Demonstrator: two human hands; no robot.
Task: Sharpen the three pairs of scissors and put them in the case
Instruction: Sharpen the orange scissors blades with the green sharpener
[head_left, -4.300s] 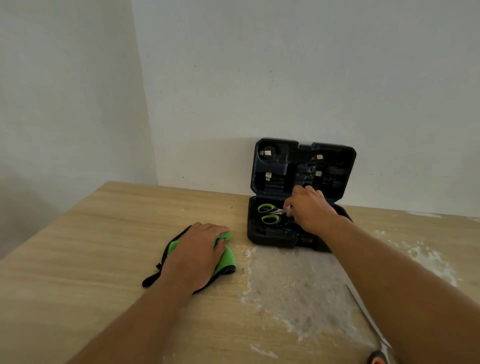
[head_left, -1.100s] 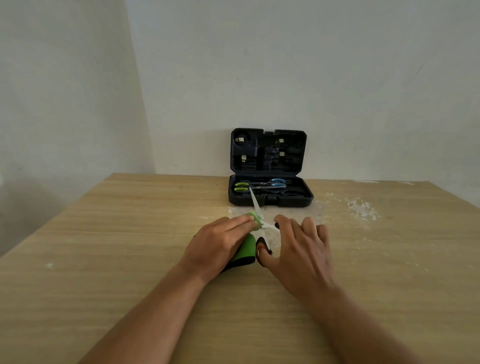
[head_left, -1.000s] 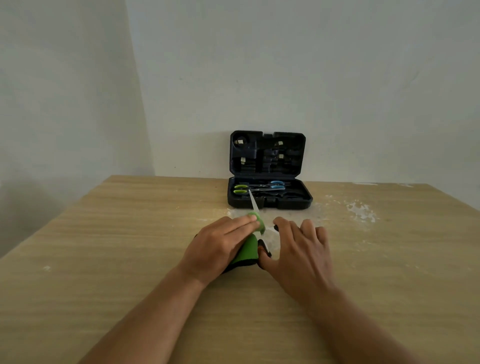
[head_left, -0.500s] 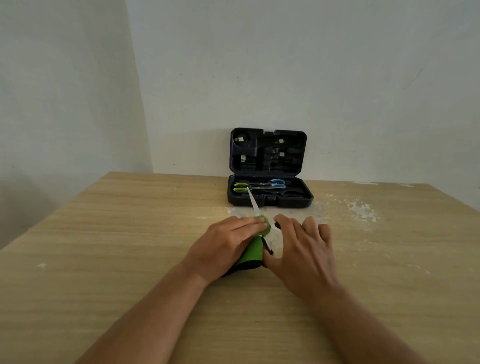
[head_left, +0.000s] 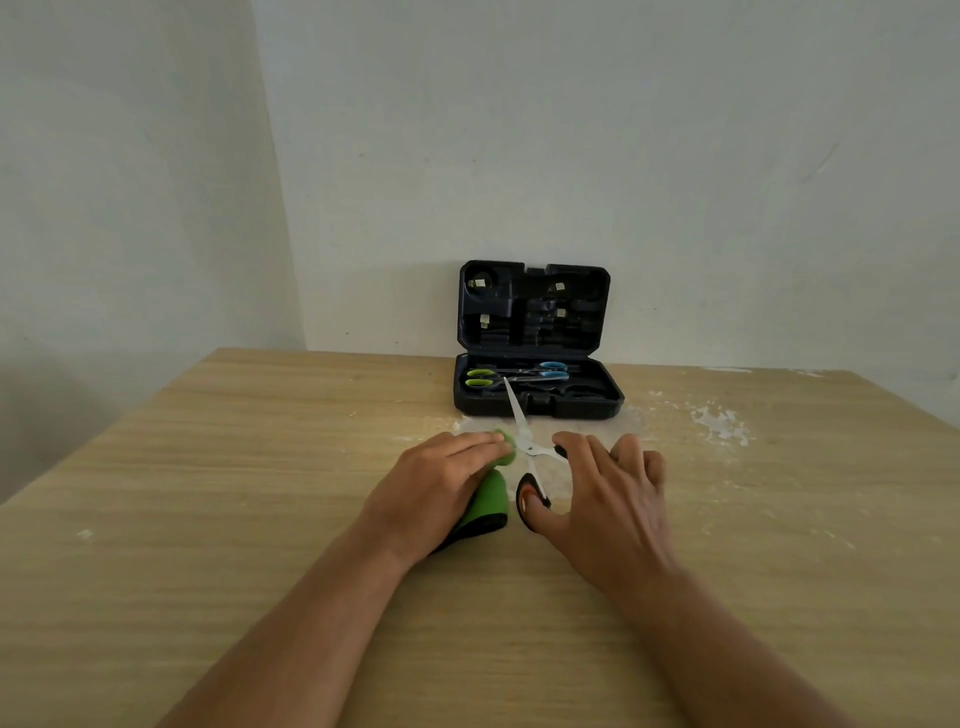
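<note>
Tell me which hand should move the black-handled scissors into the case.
Right hand: its thumb is through the black-handled scissors handle. The left hand rests on the green sharpener.

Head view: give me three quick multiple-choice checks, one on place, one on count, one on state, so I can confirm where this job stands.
1. Where is the case?
A. at the table's far edge by the wall
B. under the left hand
C. on the floor

2. How many scissors lie in the case?
A. none
B. two
C. three

3. What state is the case lid in?
A. shut
B. open, standing up
C. taken off

Answers:
1 A, it sits against the wall beyond both hands.
2 B, green-handled scissors and blue-handled scissors lie inside; the third pair is at the sharpener, between the left hand and right hand.
3 B, the lid stands upright behind the base.
</note>
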